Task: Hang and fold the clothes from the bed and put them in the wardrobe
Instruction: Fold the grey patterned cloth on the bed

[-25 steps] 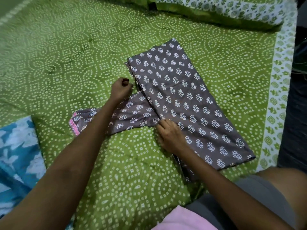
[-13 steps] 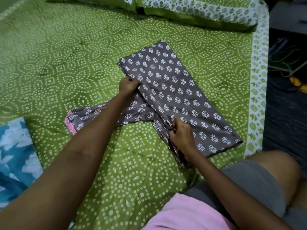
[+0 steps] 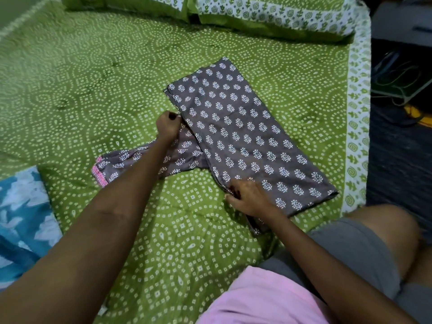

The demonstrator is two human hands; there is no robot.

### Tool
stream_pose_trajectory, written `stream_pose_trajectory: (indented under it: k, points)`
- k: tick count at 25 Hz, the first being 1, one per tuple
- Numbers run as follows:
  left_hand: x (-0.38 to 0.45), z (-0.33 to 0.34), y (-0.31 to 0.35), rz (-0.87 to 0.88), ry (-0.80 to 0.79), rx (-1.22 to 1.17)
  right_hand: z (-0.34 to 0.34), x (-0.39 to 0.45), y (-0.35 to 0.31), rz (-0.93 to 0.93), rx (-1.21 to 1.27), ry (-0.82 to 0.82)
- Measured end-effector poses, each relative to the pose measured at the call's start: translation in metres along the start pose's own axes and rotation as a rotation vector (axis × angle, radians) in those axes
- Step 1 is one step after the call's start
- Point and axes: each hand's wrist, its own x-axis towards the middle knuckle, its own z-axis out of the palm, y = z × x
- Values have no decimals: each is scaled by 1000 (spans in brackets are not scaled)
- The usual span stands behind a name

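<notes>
Head view: a folded grey printed garment (image 3: 245, 136) lies on the green bedspread (image 3: 93, 78), just right of centre. The left hand (image 3: 168, 126) pinches its long edge at 10 o'clock, above the outstretched sleeve (image 3: 149, 160); the right hand (image 3: 249, 198) grips the same edge at 5 o'clock. Blue-and-white cloth (image 3: 21, 218) lies at 8 o'clock, pillows (image 3: 268, 12) at 12.

A grey printed garment (image 3: 240, 134) lies folded on the green bed (image 3: 93, 78). The left hand (image 3: 167, 126) pinches its left edge above the sleeve (image 3: 149, 160). The right hand (image 3: 249, 197) grips the near edge.
</notes>
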Motion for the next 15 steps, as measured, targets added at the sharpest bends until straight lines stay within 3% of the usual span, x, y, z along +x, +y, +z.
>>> stream_pose_trajectory:
  k: [2, 4, 7, 11, 15]
  points:
    - [-5, -18, -20, 92, -32, 43, 2, 4, -8, -93, 98, 202]
    - [-16, -37, -42, 194, -85, 146, 8, 24, -15, -125, 43, 251]
    - [-38, -66, -68, 250, -175, 364, 23, 58, -40, -158, -162, 20]
    - [-35, -121, -107, 113, -359, 730, 50, 86, -86, -247, -318, -71]
    - [-29, -163, -125, -118, -671, 420, 78, 92, -136, -347, -232, -164]
